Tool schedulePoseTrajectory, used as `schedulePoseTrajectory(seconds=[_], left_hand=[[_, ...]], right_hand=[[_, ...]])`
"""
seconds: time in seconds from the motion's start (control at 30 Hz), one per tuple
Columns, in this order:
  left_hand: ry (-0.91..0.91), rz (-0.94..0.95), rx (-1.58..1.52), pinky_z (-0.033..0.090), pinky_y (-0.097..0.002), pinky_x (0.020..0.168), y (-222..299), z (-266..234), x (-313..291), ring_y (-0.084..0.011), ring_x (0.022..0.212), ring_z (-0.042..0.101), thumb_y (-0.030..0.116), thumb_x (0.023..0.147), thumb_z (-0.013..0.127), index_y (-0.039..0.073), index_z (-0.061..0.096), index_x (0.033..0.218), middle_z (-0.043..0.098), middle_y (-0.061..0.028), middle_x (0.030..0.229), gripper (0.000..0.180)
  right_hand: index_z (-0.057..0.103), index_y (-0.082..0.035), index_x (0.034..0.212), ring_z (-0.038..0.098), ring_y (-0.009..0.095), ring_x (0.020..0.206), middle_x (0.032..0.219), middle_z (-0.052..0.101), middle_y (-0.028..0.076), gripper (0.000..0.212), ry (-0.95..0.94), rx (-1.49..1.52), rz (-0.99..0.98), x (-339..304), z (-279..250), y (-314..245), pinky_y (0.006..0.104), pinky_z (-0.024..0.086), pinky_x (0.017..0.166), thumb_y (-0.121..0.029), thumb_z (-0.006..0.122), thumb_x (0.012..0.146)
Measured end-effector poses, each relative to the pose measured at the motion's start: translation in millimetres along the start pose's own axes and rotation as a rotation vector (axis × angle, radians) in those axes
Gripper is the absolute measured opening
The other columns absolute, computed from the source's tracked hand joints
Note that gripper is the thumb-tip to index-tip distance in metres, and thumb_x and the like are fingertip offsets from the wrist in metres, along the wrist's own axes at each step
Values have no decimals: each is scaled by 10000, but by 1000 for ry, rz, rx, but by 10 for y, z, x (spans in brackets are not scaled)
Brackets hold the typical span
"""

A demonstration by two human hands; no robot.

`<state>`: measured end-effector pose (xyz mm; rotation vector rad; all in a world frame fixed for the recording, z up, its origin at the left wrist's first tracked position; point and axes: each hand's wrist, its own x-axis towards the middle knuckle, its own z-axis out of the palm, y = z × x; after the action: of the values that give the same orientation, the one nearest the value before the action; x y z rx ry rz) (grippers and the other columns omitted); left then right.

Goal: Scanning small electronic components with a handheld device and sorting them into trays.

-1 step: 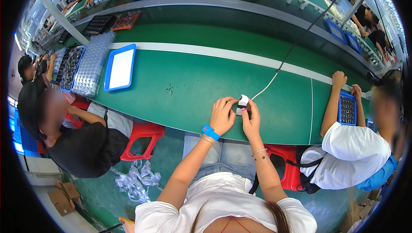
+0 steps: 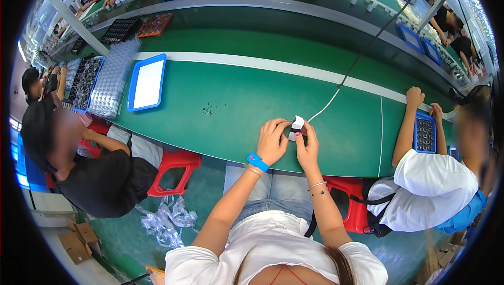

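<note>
A small white-and-black device (image 2: 298, 122) is held between my two hands over the green bench, close to its near edge. My left hand (image 2: 272, 142) has its fingers curled against the left side of it. From the right, my right hand (image 2: 308, 149) pinches it, the thumb lying across the front. A white cable (image 2: 326, 104) runs from beside the device up to a darker cord. Below the device a white part shows between my hands; whether it is joined on cannot be told. My fingers cover much of both.
Small black bits (image 2: 207, 109) lie on the green bench (image 2: 236, 96). Left of them stand a blue-rimmed tray (image 2: 147, 83) and a stack of clear plastic trays (image 2: 114, 80). Co-workers sit on both sides; the right one is by a blue tray of black parts (image 2: 424, 134).
</note>
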<state>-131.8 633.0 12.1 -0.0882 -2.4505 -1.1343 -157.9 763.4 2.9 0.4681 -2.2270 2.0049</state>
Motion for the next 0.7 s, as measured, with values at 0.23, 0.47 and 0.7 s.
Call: schedulePoseTrajectory(seconds=[0.23,0.47,0.7], left_hand=[[6,-10,-24,404,-390,908,25,57,26,-303,1037,523,91,860,543,38,595,1105,574,-110,1121,257],[-12,-11,-59,388,-390,915,-12,87,37,-298,1042,522,170,905,527,34,604,1106,579,-111,1119,255],[-4,17,-21,382,-397,928,1,157,54,-298,1054,521,198,811,644,30,609,1098,574,-106,1124,334]], right_hand=[[524,22,1240,590,193,941,1061,584,124,378,-9,-3,-1,25,-64,15,296,466,856,18,527,862],[525,18,1242,587,192,934,1058,584,119,408,-22,-17,-17,45,-87,77,294,467,852,31,532,835],[532,16,1238,588,194,942,1084,579,120,416,-23,6,-23,63,-126,146,296,469,857,36,522,823]])
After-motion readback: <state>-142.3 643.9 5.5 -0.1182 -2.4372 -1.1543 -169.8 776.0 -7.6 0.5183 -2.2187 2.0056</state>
